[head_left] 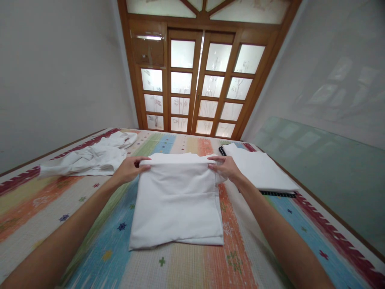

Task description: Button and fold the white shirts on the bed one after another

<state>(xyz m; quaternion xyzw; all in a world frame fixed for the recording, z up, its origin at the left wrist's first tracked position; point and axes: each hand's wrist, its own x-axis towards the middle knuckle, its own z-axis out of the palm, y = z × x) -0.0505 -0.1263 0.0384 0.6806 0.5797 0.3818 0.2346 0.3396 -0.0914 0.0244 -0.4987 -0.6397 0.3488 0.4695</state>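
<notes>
Left hand (135,167) and right hand (224,166) pinch the far edge of a white cloth (177,204) mid-bedspread (186,269); seemingly light, soft and limp, it should handle best held at both corners.

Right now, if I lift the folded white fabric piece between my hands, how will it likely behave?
The folded white fabric piece is probably floppy: soft wrinkles cross it and its lower edge waves. It may sag midway, because the left hand and right hand pinch it only near its upper corners. It seems unlikely to roll, being broad and flat.
</notes>
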